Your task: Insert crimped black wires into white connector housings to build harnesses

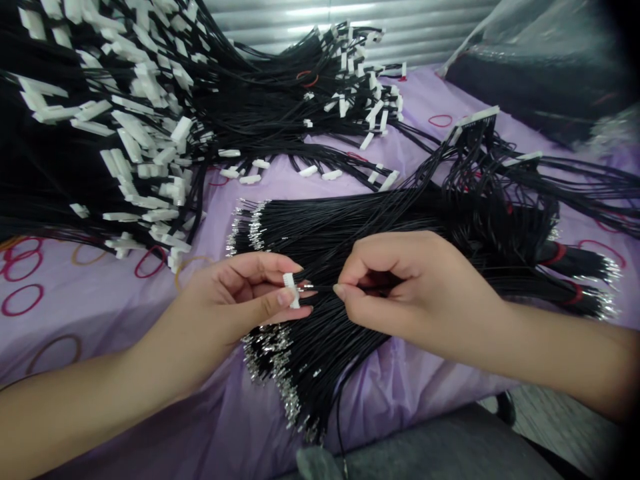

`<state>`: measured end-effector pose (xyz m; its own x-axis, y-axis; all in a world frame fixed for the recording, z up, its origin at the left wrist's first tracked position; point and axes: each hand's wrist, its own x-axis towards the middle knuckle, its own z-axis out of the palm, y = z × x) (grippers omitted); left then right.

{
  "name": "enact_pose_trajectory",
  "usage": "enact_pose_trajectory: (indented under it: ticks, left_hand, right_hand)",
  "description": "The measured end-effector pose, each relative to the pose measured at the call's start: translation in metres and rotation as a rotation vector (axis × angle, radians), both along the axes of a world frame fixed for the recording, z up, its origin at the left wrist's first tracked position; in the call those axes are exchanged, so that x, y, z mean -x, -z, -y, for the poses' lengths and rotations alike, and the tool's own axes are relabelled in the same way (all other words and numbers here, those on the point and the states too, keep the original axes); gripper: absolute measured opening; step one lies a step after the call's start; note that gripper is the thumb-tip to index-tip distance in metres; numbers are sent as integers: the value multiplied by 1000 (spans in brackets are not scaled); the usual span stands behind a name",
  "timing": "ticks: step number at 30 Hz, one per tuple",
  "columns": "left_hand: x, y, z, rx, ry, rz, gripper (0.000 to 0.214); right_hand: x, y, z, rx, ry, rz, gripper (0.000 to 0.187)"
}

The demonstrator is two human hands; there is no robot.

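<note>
Between the thumb and fingers of my left hand (pixel 250 290) is a small white connector housing (pixel 291 291), its slotted side turned to the right. My right hand (pixel 400 283) pinches a thin black wire (pixel 326 289), whose silvery crimped end points left at the housing. The tip is at or just by the housing; I cannot tell whether it sits inside. Under both hands spreads a thick bundle of black wires (pixel 320 353) with bare metal terminals at their left ends.
Black cables with white connectors (pixel 145 140) are heaped at the left and back. Partly wired housings (pixel 477 117) lie at the right, near banded wire bundles (pixel 580 293). Rubber bands (pixel 23 300) lie scattered on the purple sheet (pixel 115 320). A clear plastic bag (pixel 545 73) stands back right.
</note>
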<state>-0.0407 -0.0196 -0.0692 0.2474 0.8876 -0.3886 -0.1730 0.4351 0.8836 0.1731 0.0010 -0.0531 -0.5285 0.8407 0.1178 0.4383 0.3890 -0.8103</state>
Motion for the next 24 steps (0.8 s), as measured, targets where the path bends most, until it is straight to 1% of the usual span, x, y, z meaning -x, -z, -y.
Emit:
enact_pose_trajectory:
  ticks: [6,10,17,24]
  left_hand:
    - [-1,-2,-1,16,-5,4,16]
    - [-1,0,-2,-3,8,-22,19]
    - [-1,-2,-4,18,21,-26,19]
    - [0,-2,-3,40,15,6,19]
  right_hand:
    - [2,0,-1,-10,-4,-5,18]
    - [3,3,-1,-104,-45,-3,17]
    - [2,7,0,-263,-52,28,16]
    - [2,6,0,-252,-56,20,16]
